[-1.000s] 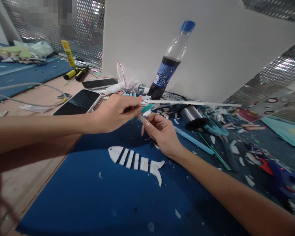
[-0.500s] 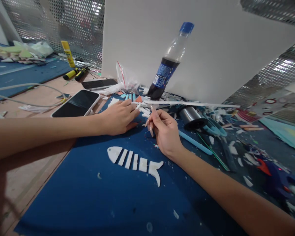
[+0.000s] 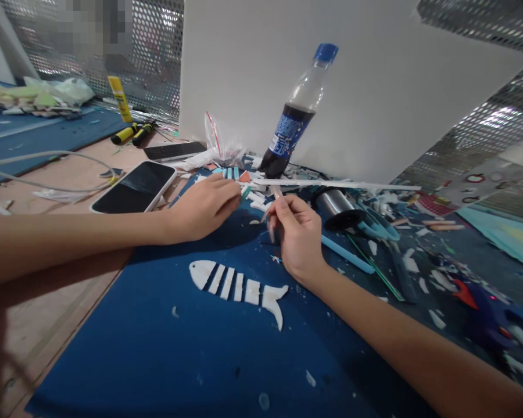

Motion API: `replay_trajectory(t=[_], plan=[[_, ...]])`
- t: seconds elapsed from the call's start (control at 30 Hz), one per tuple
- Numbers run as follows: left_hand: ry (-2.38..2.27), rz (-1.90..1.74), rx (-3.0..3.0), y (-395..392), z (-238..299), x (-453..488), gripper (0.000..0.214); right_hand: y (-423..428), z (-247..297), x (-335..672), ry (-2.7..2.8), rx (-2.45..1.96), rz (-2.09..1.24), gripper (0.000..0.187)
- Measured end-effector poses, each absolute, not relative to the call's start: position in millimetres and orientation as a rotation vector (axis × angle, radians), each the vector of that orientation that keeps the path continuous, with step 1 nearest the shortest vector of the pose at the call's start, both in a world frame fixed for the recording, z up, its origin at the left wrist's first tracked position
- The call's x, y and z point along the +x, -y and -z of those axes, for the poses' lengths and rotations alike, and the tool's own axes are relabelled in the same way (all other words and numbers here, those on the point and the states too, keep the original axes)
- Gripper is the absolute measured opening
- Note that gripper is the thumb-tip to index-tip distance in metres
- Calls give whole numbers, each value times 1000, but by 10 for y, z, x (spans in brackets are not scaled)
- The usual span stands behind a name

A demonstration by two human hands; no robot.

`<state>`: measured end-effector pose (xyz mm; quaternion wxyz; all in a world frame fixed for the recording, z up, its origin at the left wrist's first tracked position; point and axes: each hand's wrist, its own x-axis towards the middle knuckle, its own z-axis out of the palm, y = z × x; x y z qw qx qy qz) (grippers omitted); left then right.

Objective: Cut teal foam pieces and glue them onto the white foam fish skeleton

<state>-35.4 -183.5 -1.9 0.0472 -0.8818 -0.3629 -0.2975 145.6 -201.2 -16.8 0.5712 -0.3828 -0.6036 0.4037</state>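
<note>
My left hand (image 3: 207, 206) is closed with its fingers curled down beside the pile of foam scraps. A small teal sliver (image 3: 246, 192) shows at its fingertips; whether it is gripped I cannot tell. My right hand (image 3: 300, 238) is also closed, thumb against the bent fingers, and whatever it pinches is hidden. A thin thread (image 3: 264, 247) lies on the mat by its fingers. Nearer to me, a white fish shape (image 3: 253, 291), cut into several separated pieces with a head and forked tail, lies flat on the blue mat (image 3: 157, 354).
A cola bottle (image 3: 290, 125) stands tilted in view behind my hands, amid foam scraps. A long white strip (image 3: 340, 184) spans the pile. Right of it are a wire spool (image 3: 337, 208), a light-blue rod (image 3: 348, 255) and a glue gun (image 3: 488, 307). A phone (image 3: 135, 187) lies left.
My left hand has curled its fingers in more, and the teal sliver now shows at their tips. My right hand has shifted slightly right, still closed. The fish pieces have not moved.
</note>
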Motion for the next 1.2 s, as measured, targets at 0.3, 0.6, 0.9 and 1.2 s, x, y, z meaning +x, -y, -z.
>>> replay_trajectory(t=[0.3,0.6,0.9,1.2], plan=[[1782,2251,-3220,2040,25,-270,25,2186,76,1467,1684,-884,-634,27],[1773,2147,-3539,1984,47,-262,26,2236,52,1472,1879,-819,-512,22],[1701,2109,-3575,1974,84,-267,26,2244,30,1457,1918,-766,-486,23],[1728,2064,-3582,1976,78,-265,24,2253,31,1462,1938,-765,-479,23]])
